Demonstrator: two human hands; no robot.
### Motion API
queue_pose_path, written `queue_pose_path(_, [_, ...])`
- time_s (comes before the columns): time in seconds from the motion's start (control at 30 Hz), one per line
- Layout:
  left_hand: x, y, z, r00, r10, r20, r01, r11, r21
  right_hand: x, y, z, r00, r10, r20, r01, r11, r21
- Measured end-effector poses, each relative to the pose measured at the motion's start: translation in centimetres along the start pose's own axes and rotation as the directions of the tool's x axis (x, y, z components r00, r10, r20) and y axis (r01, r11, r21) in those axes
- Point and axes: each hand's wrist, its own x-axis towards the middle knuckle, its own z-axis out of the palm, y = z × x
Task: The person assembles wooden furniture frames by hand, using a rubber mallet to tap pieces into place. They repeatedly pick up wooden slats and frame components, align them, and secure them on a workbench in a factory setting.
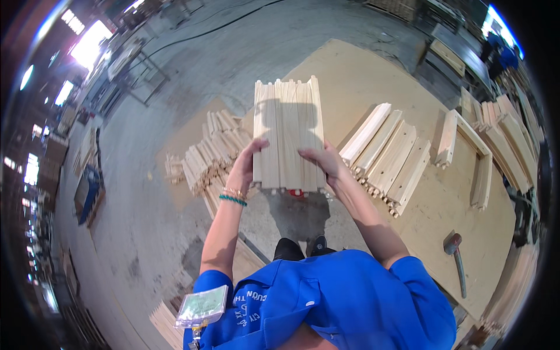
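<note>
Between my two hands is a bundle of pale wooden slats point(289, 134), lying side by side with small tenons at their ends. My left hand point(252, 158) grips its left edge, the thumb lying over the top face. On the opposite edge my right hand point(324, 161) is closed the same way, its thumb also across the slats. A shadow falls over the bundle's middle. To the left lies a pile of narrow wooden sticks point(213, 153). Right of the bundle, several thicker wooden rails point(388, 154) with drilled holes rest in a row on a tan board point(449, 233).
A mallet point(456, 256) with a dark handle lies on the board at the right. Beyond the rails stands a three-sided wooden frame point(471, 140). Stacked curved wooden parts point(507, 137) line the far right. A dark cable point(216, 28) crosses the concrete floor point(134, 192).
</note>
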Motion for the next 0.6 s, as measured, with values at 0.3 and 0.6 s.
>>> queue_pose_path(0.3, [21.7,6.3,-0.1,0.981,0.084,0.173,-0.192,0.417,0.889,10.9,-0.2,-5.4,0.760,-0.261,-0.596,0.220,0.965,-0.144])
queue_pose_path(0.6, [27.1,8.8,-5.6,0.950,-0.124,0.285,-0.184,0.513,0.839,6.2,-2.0,-2.2,0.954,-0.180,-0.241,0.280,0.823,0.495])
